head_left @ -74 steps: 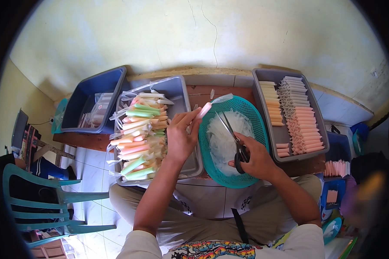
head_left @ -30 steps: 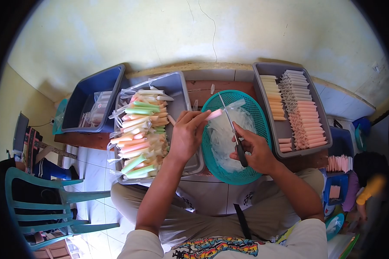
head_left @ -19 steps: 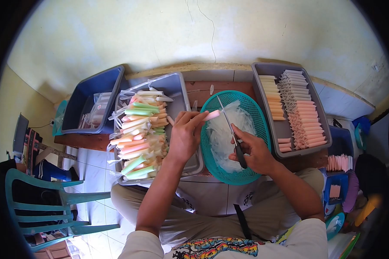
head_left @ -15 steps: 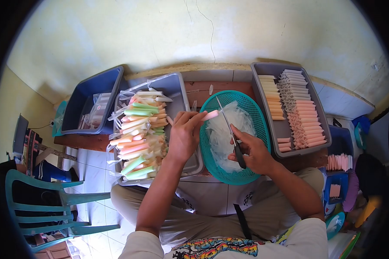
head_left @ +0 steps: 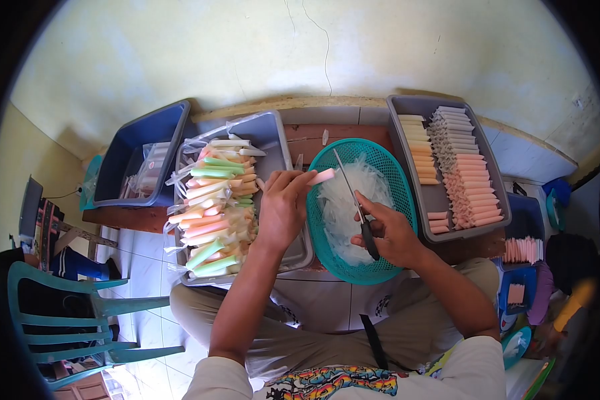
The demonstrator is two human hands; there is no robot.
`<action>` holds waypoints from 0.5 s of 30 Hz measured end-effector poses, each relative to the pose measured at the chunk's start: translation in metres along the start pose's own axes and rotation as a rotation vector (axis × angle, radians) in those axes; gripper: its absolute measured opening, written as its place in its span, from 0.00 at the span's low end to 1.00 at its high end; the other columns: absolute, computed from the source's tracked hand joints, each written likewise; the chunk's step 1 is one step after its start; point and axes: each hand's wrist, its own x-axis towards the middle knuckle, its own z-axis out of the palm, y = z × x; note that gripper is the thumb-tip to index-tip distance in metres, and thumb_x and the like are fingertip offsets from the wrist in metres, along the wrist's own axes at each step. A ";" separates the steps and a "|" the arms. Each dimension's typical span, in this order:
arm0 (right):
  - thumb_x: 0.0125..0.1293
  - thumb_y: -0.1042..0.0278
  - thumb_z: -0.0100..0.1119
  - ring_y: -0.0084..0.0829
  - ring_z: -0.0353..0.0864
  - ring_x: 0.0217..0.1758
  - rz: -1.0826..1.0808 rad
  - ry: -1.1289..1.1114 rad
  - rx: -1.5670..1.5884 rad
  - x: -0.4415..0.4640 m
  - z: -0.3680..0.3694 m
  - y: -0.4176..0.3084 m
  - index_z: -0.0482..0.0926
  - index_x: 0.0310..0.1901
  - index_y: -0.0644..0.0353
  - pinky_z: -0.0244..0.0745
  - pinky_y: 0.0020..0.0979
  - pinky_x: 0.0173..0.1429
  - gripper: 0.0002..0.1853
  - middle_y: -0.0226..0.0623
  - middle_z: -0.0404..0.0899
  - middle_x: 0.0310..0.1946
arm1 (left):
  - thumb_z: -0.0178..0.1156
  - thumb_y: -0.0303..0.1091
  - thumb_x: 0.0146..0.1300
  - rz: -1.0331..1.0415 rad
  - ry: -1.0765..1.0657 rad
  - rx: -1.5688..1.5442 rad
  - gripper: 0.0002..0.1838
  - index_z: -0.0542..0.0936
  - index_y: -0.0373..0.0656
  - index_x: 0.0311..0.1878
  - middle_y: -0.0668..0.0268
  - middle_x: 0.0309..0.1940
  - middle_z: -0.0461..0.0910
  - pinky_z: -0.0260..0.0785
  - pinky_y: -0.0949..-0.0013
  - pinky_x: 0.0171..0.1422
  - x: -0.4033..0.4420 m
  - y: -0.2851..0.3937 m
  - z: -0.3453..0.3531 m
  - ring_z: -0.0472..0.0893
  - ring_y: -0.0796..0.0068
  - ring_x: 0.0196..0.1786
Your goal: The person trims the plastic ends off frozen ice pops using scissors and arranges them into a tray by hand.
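Note:
My left hand (head_left: pixel 285 205) pinches a short pink tube (head_left: pixel 323 177) over the left rim of the teal mesh basket (head_left: pixel 411 200). In my right hand (head_left: pixel 392 233) are black-handled scissors (head_left: pixel 357 208), their blades pointing up and left over the basket, a little right of the tube's end. Clear plastic scraps (head_left: pixel 353 193) fill the basket's middle. Left of my left hand, a grey tray (head_left: pixel 285 143) holds a pile of green, orange, pink and white filled tubes (head_left: pixel 213 207). Another grey tray (head_left: pixel 435 207) on the right has neat rows of yellow, orange, pink and whitish tubes (head_left: pixel 473 180).
A dark blue-grey bin (head_left: pixel 117 163) with plastic packs stands at the far left. A teal chair (head_left: pixel 60 320) is at the lower left. Blue containers (head_left: pixel 523 223) and another person's arm (head_left: pixel 573 307) are at the right, and a cracked wall (head_left: pixel 247 53) rises behind.
The clear plastic tail that stuck out from the pink tube's end is gone from it. The scissor blades, wide apart earlier, are now together. At the right, the other person's arm has shifted.

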 end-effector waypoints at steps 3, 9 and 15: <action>0.64 0.51 0.82 0.39 0.86 0.43 0.031 0.012 -0.275 0.004 -0.004 -0.004 0.64 0.84 0.59 0.85 0.39 0.57 0.52 0.47 0.79 0.48 | 0.69 0.16 0.62 0.019 0.019 0.000 0.21 0.88 0.40 0.59 0.58 0.46 0.89 0.78 0.56 0.55 0.002 0.001 -0.002 0.85 0.54 0.48; 0.65 0.59 0.77 0.54 0.88 0.47 -0.064 0.031 -0.665 0.001 0.006 0.022 0.65 0.82 0.59 0.86 0.47 0.55 0.46 0.54 0.76 0.56 | 0.69 0.16 0.68 -0.068 0.042 -0.168 0.30 0.81 0.43 0.73 0.58 0.48 0.88 0.79 0.63 0.49 0.003 0.010 0.000 0.86 0.64 0.44; 0.61 0.72 0.73 0.57 0.88 0.50 0.114 -0.032 -0.757 0.009 0.021 0.024 0.63 0.83 0.57 0.87 0.50 0.56 0.47 0.51 0.74 0.59 | 0.66 0.14 0.67 -0.050 -0.013 -0.249 0.37 0.74 0.40 0.80 0.56 0.50 0.86 0.80 0.65 0.50 0.003 0.012 -0.002 0.86 0.68 0.47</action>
